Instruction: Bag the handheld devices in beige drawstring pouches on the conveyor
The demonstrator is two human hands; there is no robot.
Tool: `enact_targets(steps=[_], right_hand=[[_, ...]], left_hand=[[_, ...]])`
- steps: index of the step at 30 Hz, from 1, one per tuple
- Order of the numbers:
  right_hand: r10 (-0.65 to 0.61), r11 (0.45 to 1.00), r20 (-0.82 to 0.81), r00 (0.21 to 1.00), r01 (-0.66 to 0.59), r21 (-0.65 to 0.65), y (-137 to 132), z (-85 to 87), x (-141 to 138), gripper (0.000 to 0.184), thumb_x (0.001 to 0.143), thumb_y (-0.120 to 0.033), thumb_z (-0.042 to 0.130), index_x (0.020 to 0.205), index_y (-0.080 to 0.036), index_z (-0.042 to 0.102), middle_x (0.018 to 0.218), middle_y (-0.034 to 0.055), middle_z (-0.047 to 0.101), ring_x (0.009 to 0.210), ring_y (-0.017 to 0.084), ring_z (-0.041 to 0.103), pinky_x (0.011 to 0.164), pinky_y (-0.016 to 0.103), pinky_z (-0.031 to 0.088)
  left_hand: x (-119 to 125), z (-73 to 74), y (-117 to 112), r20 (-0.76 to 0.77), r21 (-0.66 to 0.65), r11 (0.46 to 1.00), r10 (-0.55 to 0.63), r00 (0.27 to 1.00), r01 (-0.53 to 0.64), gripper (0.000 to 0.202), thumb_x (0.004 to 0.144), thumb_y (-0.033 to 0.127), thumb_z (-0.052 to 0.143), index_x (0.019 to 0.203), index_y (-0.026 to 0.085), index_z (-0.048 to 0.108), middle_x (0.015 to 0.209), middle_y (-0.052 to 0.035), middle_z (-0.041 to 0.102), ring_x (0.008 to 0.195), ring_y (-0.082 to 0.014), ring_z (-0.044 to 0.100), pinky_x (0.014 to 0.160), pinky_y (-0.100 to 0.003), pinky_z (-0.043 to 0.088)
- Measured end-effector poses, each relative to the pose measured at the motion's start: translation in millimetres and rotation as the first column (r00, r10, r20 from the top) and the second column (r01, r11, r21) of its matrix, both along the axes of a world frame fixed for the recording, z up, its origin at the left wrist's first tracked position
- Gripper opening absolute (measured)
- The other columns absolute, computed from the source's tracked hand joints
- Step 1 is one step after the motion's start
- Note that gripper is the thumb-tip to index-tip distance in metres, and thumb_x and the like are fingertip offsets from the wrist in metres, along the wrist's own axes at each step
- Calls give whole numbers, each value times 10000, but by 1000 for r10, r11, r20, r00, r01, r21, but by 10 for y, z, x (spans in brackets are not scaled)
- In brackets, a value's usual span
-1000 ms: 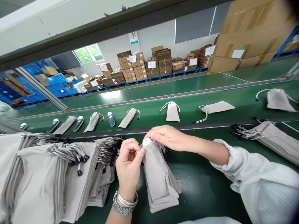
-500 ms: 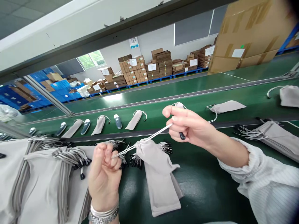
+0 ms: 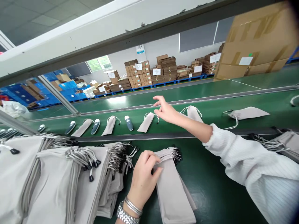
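Observation:
My left hand [image 3: 146, 177] is at the top left edge of a stack of pale grey drawstring pouches [image 3: 174, 194]. Its fingers curl at the pouch edge, and a gap shows between thumb and forefinger. White cords with black ends [image 3: 175, 154] bunch at the top of this stack. Farther off, my right hand [image 3: 164, 109] reaches over the green belt with its fingers apart and nothing in them. Beside it on the belt lie one pouch [image 3: 146, 123] to the left and another pouch [image 3: 194, 112], partly behind my forearm.
Thick piles of pouches [image 3: 56, 183] cover the left side. Along the belt [image 3: 207, 107] lie grey-blue handheld devices [image 3: 129, 123] and more pouches [image 3: 251, 113]. A metal beam [image 3: 93, 40] crosses above. Cardboard boxes [image 3: 136, 74] stand along the far wall.
The pouch whose cords both hands were pulling has left them; I cannot tell where it lies. My right hand moved out over the belt. My left hand moved onto the pouch stack.

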State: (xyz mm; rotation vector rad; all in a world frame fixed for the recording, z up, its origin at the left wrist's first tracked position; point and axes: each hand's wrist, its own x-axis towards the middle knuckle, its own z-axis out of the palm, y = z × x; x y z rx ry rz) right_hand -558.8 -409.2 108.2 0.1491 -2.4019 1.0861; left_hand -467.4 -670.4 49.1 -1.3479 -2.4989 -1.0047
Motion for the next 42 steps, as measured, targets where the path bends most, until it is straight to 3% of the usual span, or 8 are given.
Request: enact_targets(steps=[4, 10, 17, 22, 27, 31, 36, 42], right_hand=[[47, 960, 301, 952, -127, 251, -445, -270, -543, 466, 884, -293, 529, 1330, -228, 408, 1182, 59, 648, 914, 188, 649, 704, 279, 474], [-77, 948, 440, 895, -71, 311, -1104, -571, -1248, 493, 831, -408, 626, 1229, -147, 499, 1182, 168, 649, 1067, 324, 626, 813, 376, 477], [-91, 979, 573, 815, -31, 200, -1042, -767, -1404, 409, 896, -413, 622, 1190, -136, 558, 1073, 95, 647, 897, 205, 641, 785, 380, 518], [89, 996, 538, 838, -82, -38, -697, -664, -1057, 165, 822, -286, 668, 848, -131, 621, 800, 27, 649, 656, 118, 582, 565, 219, 444], [202, 952, 349, 915, -99, -291, -459, -446, -218, 306, 950, -409, 467, 1170, -197, 456, 919, 22, 662, 544, 81, 525, 414, 186, 361], [318, 823, 111, 942, -216, -525, -355, -289, 513, 368, 947, -465, 480, 1207, -229, 371, 847, 8, 654, 505, 101, 539, 339, 179, 310], [302, 818, 2, 953, -258, -514, -284, -227, 985, 384, 934, -445, 546, 1195, -268, 326, 886, 7, 652, 569, 128, 592, 362, 197, 382], [222, 845, -112, 969, -248, -474, -297, -205, 1062, 426, 933, -458, 552, 1221, -276, 296, 956, 33, 629, 655, 160, 586, 418, 246, 430]], left_hand=[[10, -86, 43, -121, -30, 999, 27, 992, -31, 161, 876, 32, 560, 856, 191, 544, 920, -31, 562, 854, -201, 515, 739, -337, 408], [11, -119, 63, -287, 30, 997, 83, 954, -78, 185, 952, 74, 473, 823, 181, 551, 836, -23, 591, 803, -188, 502, 793, -370, 385], [-51, -177, 78, -384, 40, 991, 134, 914, -128, 153, 923, 78, 541, 846, 196, 601, 823, -4, 613, 825, -184, 511, 943, -420, 366], [-56, -147, 83, -438, 123, 987, 148, 887, -104, 143, 913, 94, 595, 842, 215, 619, 834, 19, 656, 899, -185, 552, 1017, -443, 325], [-58, -101, 87, -525, 117, 984, 173, 833, -130, 189, 883, 46, 590, 818, 221, 622, 823, 11, 681, 914, -197, 580, 1026, -456, 321], [-50, -97, 99, -572, 127, 983, 181, 800, -132, 200, 871, 40, 587, 795, 222, 621, 810, 6, 686, 904, -200, 596, 917, -405, 343], [-17, -120, 132, -526, 111, 974, 226, 820, -197, 149, 882, 91, 603, 817, 221, 636, 821, -11, 684, 866, -202, 586, 848, -386, 335], [-25, -104, 114, -534, 101, 978, 208, 820, -182, 165, 871, 75, 617, 802, 225, 625, 870, 12, 724, 919, -210, 591, 892, -401, 327]])
